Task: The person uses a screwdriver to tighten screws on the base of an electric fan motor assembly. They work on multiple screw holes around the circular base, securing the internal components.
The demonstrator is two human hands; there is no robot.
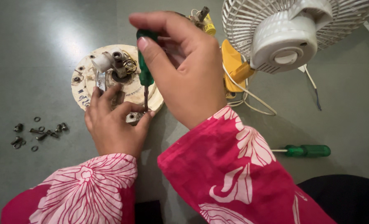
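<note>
- Head view: we see our right hand closed around the green handle of a screwdriver, thumb and fingers pinched on it, the shaft standing nearly upright with its tip down at the 5 o'clock edge of a round cream base plate.
- Our left hand rests on the near edge of that plate, fingers curled loosely; the thumb and forefinger reach toward the screwdriver tip, beside a small metal fitting. We cannot tell whether they actually pinch anything.
- On the plate sit a white cylindrical part and a coil of wire, toward 12 o'clock of the left hand.
- At 9 o'clock of the left hand, well apart, lies a scatter of screws and washers on the grey floor.
- At 1 o'clock of the right hand stands a white fan head with its grille, a yellow piece and white cord just beside it.
- A second green-handled screwdriver lies at 4 o'clock of the right hand, near the pink floral sleeve.
</note>
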